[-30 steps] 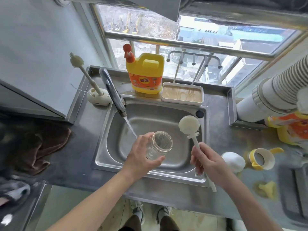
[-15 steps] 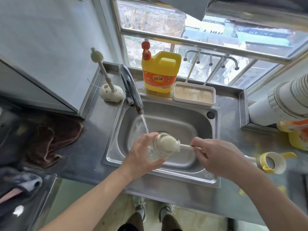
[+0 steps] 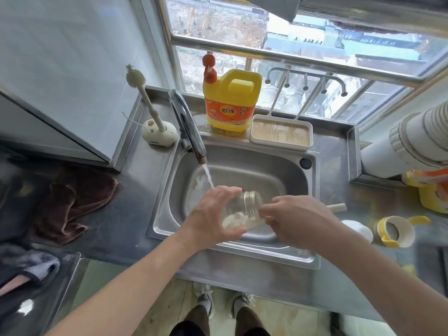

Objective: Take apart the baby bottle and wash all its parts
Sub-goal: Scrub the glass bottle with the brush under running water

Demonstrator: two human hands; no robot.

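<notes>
Steel sink (image 3: 254, 170) fills the centre, water (image 3: 208, 175) running from 11 o'clock. My left hand (image 3: 211, 214) wraps the glass bottle (image 3: 244, 207) over the basin, mouth toward 2 o'clock; my right hand (image 3: 298, 219) clasps the brush (image 3: 337, 207) handle. A second ago the brush head was outside; now it sits deep inside, so scrubbing has begun. The yellow collar (image 3: 395, 230) and white cap (image 3: 358, 230) wait at 3 o'clock
</notes>
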